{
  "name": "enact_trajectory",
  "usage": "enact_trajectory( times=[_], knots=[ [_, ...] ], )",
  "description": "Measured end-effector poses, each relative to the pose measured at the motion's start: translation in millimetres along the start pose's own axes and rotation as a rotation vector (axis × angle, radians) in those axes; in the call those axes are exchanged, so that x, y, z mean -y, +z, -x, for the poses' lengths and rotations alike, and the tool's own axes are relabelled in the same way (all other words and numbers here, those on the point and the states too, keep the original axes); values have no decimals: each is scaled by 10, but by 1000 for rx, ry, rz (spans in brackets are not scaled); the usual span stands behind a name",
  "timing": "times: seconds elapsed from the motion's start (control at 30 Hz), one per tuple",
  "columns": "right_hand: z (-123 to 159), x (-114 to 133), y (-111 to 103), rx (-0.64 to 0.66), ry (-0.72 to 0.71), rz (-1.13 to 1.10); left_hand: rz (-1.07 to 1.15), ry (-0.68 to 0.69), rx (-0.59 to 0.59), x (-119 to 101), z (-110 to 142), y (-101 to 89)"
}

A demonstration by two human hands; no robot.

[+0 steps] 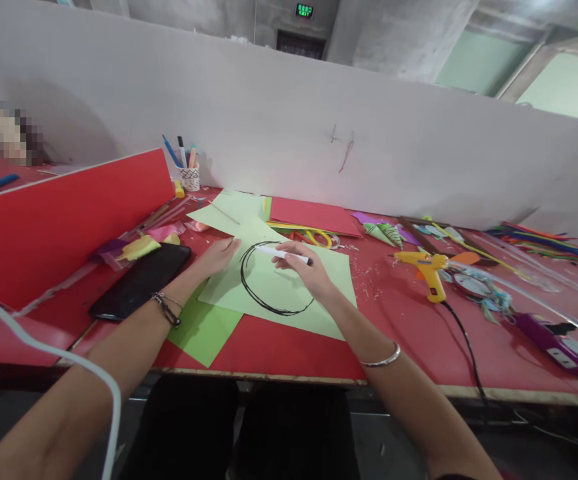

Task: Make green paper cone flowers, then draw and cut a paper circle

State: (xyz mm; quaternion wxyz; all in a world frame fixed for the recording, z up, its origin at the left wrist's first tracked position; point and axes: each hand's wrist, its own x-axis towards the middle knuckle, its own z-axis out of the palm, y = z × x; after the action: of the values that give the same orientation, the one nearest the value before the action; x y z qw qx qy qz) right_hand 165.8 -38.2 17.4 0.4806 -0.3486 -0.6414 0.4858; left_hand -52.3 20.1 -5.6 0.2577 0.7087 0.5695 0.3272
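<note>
A pale green sheet of paper (pixel 319 293) lies on the red table in front of me, with a large circle of repeated black strokes drawn on it. My right hand (pixel 301 263) is closed around a white marker (pixel 289 255) with a black end, its tip near the upper left of the circle. Resting on the sheet's left part, my left hand (pixel 221 255) has its fingers stretched out and holds nothing. Under the sheet's lower left corner, a brighter green sheet (pixel 206 333) sticks out.
Left of the papers lies a black phone (pixel 141 282) beside a red upright divider (pixel 69 223). A pen cup (pixel 189 177) stands behind. At right are a yellow glue gun (pixel 426 267) with a black cord, a purple power strip (pixel 561 343) and colourful pipe cleaners (pixel 539 241). A white cable (pixel 83 363) crosses the lower left.
</note>
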Motion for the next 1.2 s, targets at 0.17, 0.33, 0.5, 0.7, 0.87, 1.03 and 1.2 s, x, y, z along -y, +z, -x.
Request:
enact_trajectory(
  times=[0.17,0.33,0.5,0.7,0.87,1.03,1.2],
  knots=[
    [-8,-149,3,78,135,39,-125,36,7,37,-30,-9],
    [-39,-158,0,15,148,101,-240,84,47,73,-56,1],
    [-81,-175,3,-60,115,155,-338,116,77,96,-85,29],
    [-89,-235,22,24,116,191,-423,163,28,98,-101,41],
    [-102,-257,41,26,112,214,-464,127,22,64,-80,25],
    [-126,-297,57,13,126,243,-484,149,34,61,-77,21],
    [-142,-335,45,30,125,298,-484,165,42,88,-87,25]
  ],
)
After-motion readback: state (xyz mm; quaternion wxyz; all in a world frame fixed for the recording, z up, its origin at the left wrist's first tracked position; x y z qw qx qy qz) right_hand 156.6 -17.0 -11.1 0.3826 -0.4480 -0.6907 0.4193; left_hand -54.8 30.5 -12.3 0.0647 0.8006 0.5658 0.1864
